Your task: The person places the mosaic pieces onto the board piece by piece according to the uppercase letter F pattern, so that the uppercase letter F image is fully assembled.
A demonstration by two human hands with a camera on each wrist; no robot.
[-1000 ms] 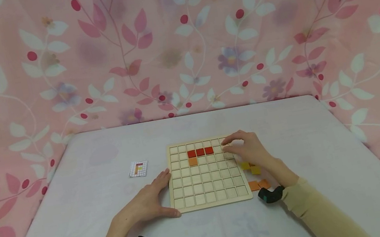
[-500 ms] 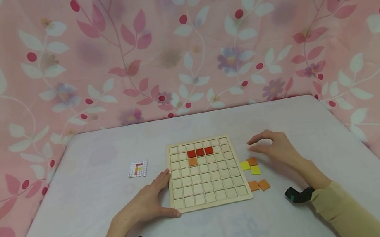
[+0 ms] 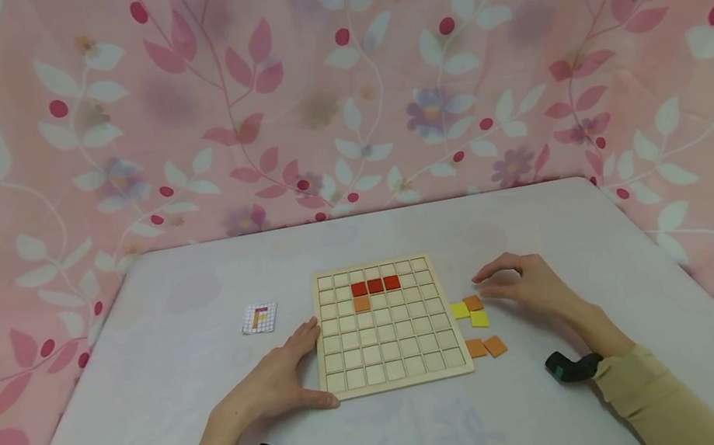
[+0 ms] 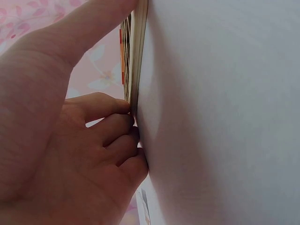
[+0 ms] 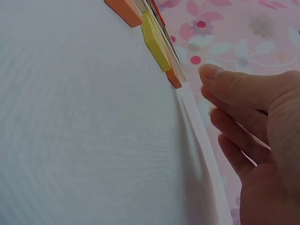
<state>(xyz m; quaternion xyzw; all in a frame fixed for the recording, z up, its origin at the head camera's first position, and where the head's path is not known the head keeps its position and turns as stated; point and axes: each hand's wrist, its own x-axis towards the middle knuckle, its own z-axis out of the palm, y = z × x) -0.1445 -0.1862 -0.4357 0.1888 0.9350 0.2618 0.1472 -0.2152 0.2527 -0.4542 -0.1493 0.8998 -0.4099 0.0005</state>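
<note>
A wooden grid board (image 3: 398,381) lies flat on the table. Three red tiles (image 3: 375,285) sit in a row in its second line, with one orange tile (image 3: 362,303) just below the leftmost. My left hand (image 3: 277,381) rests against the board's left edge (image 4: 136,56), fingers (image 4: 112,126) touching it and thumb at the front corner. My right hand (image 3: 523,283) hovers just right of the loose tiles, fingers loosely curled and holding nothing. Its fingertips (image 5: 211,72) are close to an orange tile (image 5: 173,77) and a yellow tile (image 5: 154,42).
Loose tiles lie right of the board: a yellow (image 3: 460,310), an orange (image 3: 473,303), a yellow (image 3: 480,319), and two orange ones (image 3: 486,347) nearer me. A small pattern card (image 3: 260,317) lies left of the board. Pink floral cloth (image 3: 334,84) hangs behind.
My right hand left the board's upper right corner, moved right off the board, then lowered toward the loose tiles. The left hand and the board stayed still.
</note>
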